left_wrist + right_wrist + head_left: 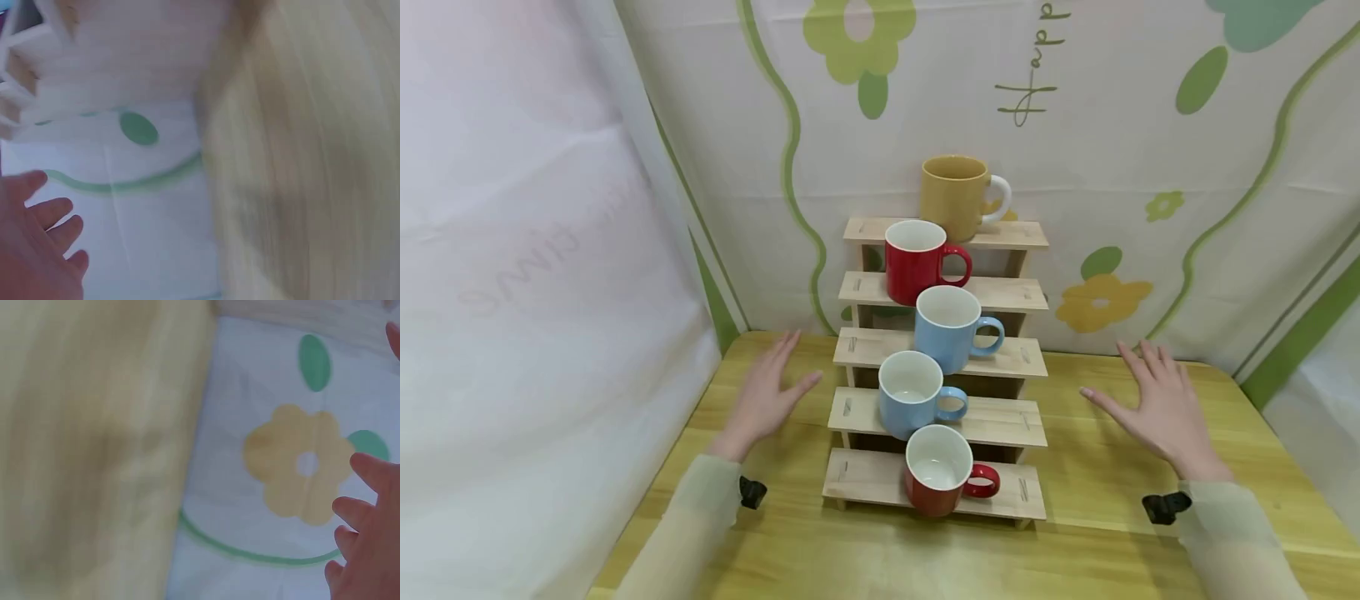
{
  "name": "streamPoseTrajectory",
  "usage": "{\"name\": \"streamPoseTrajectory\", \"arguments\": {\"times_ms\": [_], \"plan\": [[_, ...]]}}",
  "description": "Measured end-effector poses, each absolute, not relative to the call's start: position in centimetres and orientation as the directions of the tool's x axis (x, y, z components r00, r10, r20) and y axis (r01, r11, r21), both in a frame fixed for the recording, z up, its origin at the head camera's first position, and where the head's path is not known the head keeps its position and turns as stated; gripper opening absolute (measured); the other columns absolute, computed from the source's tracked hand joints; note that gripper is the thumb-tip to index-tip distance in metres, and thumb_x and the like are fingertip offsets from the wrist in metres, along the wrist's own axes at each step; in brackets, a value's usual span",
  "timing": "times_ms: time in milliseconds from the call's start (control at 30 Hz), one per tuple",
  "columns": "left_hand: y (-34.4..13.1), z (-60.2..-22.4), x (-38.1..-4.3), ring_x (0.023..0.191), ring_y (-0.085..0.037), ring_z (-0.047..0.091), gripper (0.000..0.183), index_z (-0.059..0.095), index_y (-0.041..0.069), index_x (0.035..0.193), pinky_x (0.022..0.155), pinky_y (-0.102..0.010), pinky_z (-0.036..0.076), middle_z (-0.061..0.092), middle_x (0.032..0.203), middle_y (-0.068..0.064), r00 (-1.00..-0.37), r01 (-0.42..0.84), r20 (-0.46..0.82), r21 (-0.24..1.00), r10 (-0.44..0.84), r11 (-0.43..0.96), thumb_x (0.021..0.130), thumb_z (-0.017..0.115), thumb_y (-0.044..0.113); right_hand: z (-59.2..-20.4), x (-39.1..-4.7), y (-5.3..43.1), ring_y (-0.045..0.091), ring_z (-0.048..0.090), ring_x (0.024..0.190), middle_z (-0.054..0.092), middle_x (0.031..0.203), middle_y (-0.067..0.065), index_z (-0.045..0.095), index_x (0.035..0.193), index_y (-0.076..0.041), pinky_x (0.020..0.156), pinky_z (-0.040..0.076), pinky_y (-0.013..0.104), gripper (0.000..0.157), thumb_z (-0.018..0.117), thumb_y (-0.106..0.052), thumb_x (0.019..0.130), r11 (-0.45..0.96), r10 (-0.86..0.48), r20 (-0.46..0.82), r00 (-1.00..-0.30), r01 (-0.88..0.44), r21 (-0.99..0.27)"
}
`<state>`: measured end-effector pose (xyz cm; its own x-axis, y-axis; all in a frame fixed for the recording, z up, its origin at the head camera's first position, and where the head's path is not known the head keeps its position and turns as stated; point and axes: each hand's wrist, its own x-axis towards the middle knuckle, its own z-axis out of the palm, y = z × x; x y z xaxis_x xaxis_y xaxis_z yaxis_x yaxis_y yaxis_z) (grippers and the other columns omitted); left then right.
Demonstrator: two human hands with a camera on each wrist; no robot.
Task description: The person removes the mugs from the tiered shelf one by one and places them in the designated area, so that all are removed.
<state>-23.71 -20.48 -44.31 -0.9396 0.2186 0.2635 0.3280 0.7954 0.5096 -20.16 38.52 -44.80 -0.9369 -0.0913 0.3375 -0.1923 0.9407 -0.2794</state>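
Note:
A stepped wooden rack stands on the table, with one mug on each step. From the top come a yellow mug with a white handle, a red mug, a light blue mug, a second light blue mug, and a red mug on the lowest step. All stand upright, handles to the right. My left hand is held left of the rack, fingers spread, holding nothing. To the right of the rack, my right hand also has spread fingers and holds nothing.
The wooden table carries the rack near its back edge. Behind hangs a white cloth printed with flowers and vines, and another white cloth closes off the left side.

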Motion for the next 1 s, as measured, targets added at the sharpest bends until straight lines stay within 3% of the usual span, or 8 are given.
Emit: {"name": "streamPoseTrajectory", "arguments": {"times_ms": [167,300,367,467,533,600,1000], "plan": [[-19.2,-43.4,-23.1,0.149,-0.035,0.027,0.078,0.03,0.014,0.161,0.119,-0.056,0.02,0.029,0.164,-0.01,-0.971,0.239,0.198,0.832,0.135,0.501,0.101,0.058,0.054,-42.6,-19.9,37.5,0.045,0.003,0.151,0.015,0.165,0.023,0.022,0.163,-0.01,0.117,-0.004,0.066,0.094,0.069,-0.051,0.094,0.891,-0.051,0.375,-0.926,-0.212,-0.402],[-18.3,-43.3,-22.9,0.144,-0.031,0.037,0.072,0.037,0.004,0.156,0.119,-0.046,0.027,0.039,0.158,-0.016,-0.971,0.219,0.184,0.941,0.151,0.259,0.099,0.069,0.034,-40.8,-19.3,36.5,0.044,0.008,0.151,0.016,0.168,0.011,0.022,0.164,-0.024,0.113,0.006,0.075,0.081,0.067,-0.042,0.099,0.771,0.029,0.341,-0.939,-0.196,-0.606],[-17.9,-43.5,-22.7,0.143,-0.03,0.039,0.074,0.039,0.002,0.155,0.119,-0.043,0.029,0.041,0.156,-0.017,-0.965,0.221,0.184,0.954,0.185,0.204,0.095,0.076,0.024,-40.1,-19.0,36.0,0.042,0.013,0.151,0.019,0.168,0.007,0.026,0.163,-0.029,0.116,0.01,0.069,0.073,0.064,-0.038,0.102,0.689,0.058,0.322,-0.945,-0.195,-0.698],[-17.4,-44.2,-22.2,0.142,-0.03,0.04,0.084,0.04,0.003,0.154,0.119,-0.043,0.028,0.043,0.155,-0.016,-0.955,0.225,0.177,0.955,0.24,0.192,0.085,0.085,0.015,-39.2,-18.8,35.4,0.03,0.022,0.15,0.028,0.165,0.002,0.036,0.16,-0.028,0.122,0.019,0.04,0.061,0.061,-0.031,0.104,0.574,0.082,0.321,-0.943,-0.219,-0.789],[-17.1,-44.8,-21.9,0.142,-0.031,0.04,0.088,0.042,0.004,0.153,0.119,-0.045,0.028,0.045,0.154,-0.016,-0.948,0.235,0.172,0.945,0.267,0.226,0.08,0.09,0.014,-38.8,-18.8,35.0,0.02,0.027,0.149,0.034,0.163,0.0,0.041,0.158,-0.023,0.117,0.023,0.021,0.056,0.06,-0.026,0.105,0.529,0.076,0.339,-0.938,-0.25,-0.811],[-16.9,-45.2,-21.6,0.141,-0.031,0.042,0.091,0.044,0.005,0.152,0.118,-0.046,0.029,0.047,0.152,-0.015,-0.946,0.228,0.157,0.944,0.282,0.24,0.077,0.092,0.016,-38.3,-18.7,34.7,0.012,0.031,0.147,0.038,0.161,-0.001,0.044,0.156,-0.018,0.111,0.027,0.011,0.053,0.059,-0.022,0.105,0.501,0.065,0.36,-0.931,-0.282,-0.818],[-16.4,-46.2,-20.9,0.137,-0.03,0.046,0.083,0.054,0.009,0.144,0.115,-0.044,0.035,0.053,0.147,-0.006,-0.947,0.177,0.095,0.952,0.307,0.25,0.072,0.095,0.014,-34.6,-19.6,31.4,0.012,0.039,0.142,0.047,0.155,0.003,0.05,0.152,-0.012,0.11,0.031,0.014,0.051,0.062,-0.012,0.103,0.467,-0.051,0.456,-0.888,-0.425,-0.775]]}}
